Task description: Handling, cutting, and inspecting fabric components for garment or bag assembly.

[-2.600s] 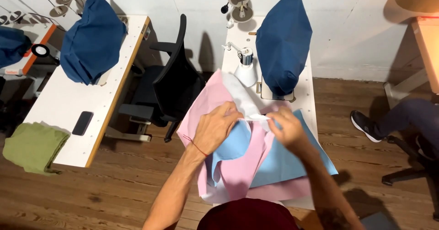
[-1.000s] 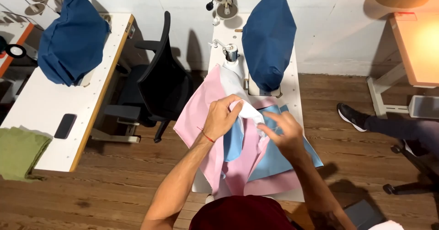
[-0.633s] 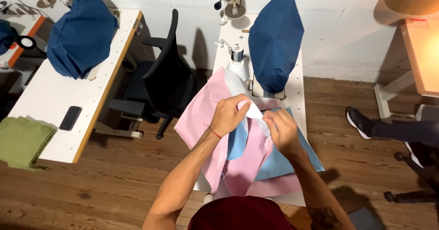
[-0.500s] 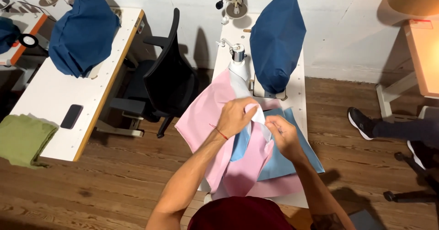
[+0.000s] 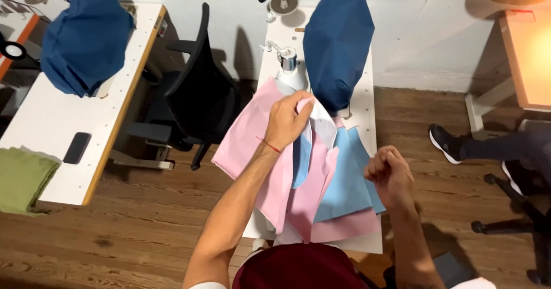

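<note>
We hold the white cloth piece pinched in our left hand above the pink cloth on the sewing table, while our right hand, a closed empty fist, waits farther off to the right.

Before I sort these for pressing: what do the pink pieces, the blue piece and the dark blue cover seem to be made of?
Pink pieces: thin woven cloth, matte; they drape and fold softly under the left hand. Blue piece: looks like the same light cloth, lying flat, matte. Dark blue cover: heavier-looking fabric with a dull finish that stands in stiff folds, possibly nonwoven; I cannot tell for sure.
</note>
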